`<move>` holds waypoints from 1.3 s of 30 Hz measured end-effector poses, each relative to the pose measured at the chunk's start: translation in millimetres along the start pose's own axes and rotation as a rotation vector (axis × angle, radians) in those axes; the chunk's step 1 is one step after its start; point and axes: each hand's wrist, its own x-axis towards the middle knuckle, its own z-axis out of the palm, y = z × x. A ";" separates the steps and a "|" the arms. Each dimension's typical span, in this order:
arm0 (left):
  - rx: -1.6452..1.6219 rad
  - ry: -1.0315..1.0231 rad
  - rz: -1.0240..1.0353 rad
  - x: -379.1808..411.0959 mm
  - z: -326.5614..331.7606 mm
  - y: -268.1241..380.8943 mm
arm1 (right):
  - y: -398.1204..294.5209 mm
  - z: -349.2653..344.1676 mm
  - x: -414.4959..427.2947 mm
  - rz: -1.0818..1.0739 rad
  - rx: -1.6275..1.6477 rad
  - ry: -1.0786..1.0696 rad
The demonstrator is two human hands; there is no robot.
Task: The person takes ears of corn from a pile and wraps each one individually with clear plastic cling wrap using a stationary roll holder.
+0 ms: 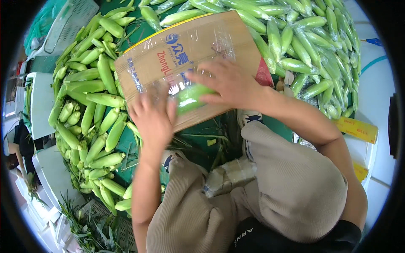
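A cardboard box (243, 38) with printed writing and plastic film over its top lies before me, tilted. On it, between my hands, is a green ear of corn (191, 98), blurred. My right hand (224, 83) reaches over the ear's right end, fingers spread; whether it grips the ear cannot be told. My left hand (153, 117) is at the ear's left end, over the film, its fingers blurred and its hold unclear. Unwrapped corn ears in husk (95, 85) are heaped to the left. Film-wrapped corn ears (303, 47) are piled behind and to the right.
White crates (72, 25) stand at the left, the far one with green netting (42, 25). Cut leaves (95, 227) lie on a basket at lower left. Yellow boxes (357, 129) are at the right. Another person's arm (19, 158) shows at the far left edge.
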 end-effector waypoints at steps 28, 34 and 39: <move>-0.553 -0.821 0.188 6.1 -45.2 32.6 | 18.9 52.9 32.1 -0.369 0.082 -0.104; -0.623 -1.425 0.477 -61.0 -8.4 57.7 | 19.3 56.1 27.2 -0.361 0.061 -0.157; -0.668 -1.544 0.272 -109.5 48.4 35.1 | -2.0 58.2 11.9 -0.407 0.198 -0.045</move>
